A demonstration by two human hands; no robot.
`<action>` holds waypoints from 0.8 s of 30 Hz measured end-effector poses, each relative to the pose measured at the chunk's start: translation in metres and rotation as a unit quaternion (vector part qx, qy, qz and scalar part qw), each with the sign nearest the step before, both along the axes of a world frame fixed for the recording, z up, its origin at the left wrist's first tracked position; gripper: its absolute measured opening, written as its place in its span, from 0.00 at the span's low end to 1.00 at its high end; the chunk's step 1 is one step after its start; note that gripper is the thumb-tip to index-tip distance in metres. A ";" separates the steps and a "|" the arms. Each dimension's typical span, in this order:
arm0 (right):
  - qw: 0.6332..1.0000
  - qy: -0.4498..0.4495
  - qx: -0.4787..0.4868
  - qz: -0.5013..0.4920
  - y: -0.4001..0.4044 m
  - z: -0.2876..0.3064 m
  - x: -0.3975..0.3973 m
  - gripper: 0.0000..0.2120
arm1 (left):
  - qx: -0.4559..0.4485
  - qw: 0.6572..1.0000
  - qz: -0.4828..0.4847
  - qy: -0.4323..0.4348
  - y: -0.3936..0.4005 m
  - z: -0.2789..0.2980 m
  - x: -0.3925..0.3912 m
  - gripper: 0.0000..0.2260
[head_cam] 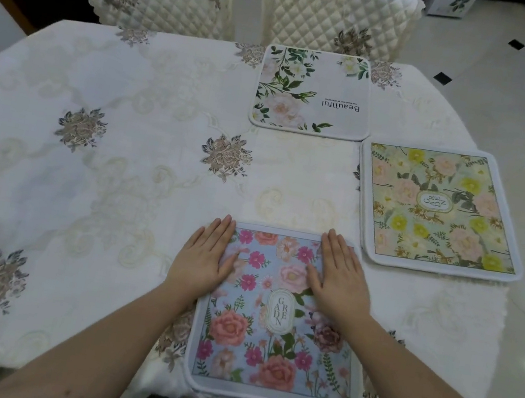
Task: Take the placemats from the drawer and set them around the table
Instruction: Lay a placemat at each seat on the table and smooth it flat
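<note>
Both hands, left point(207, 252) & right point(340, 278), lay flat, fingers open, on blue placemat point(275, 319); best smoothed outward, edge square w/ table point(119, 175).

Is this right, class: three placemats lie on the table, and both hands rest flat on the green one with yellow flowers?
Not quite. The head view shows the left hand and right hand flat on the blue placemat with pink flowers, at the near edge. The green placemat lies untouched to the right. Three placemats on the table is correct, counting the white placemat.
</note>
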State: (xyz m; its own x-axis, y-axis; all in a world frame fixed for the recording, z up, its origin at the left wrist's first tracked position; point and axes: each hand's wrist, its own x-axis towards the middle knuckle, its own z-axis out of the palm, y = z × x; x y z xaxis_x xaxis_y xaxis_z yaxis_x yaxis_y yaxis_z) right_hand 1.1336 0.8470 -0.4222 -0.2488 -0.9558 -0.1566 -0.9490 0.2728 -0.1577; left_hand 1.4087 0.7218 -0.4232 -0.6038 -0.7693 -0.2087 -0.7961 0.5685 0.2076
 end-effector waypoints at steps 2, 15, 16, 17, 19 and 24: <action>1.000 0.003 0.003 0.007 0.003 0.001 -0.004 0.34 | -0.003 1.000 -0.006 -0.009 0.000 0.000 0.008 0.32; 0.996 -0.088 -0.027 0.011 0.026 0.027 0.077 0.28 | 0.002 0.992 0.057 0.110 0.052 0.020 -0.022 0.26; 0.996 -0.091 -0.024 0.005 0.023 0.025 0.090 0.28 | 0.002 0.994 0.043 0.104 0.058 0.018 -0.030 0.27; 0.996 -0.091 -0.016 -0.004 0.021 0.021 0.099 0.28 | 0.003 0.995 0.030 0.093 0.063 0.014 -0.035 0.26; 0.997 -0.074 0.006 -0.012 0.021 0.013 0.106 0.28 | 0.010 0.998 0.007 0.068 0.068 0.008 -0.036 0.25; 0.999 -0.036 0.024 0.016 0.029 0.005 0.099 0.28 | -0.023 0.994 -0.104 0.009 0.074 0.003 -0.027 0.27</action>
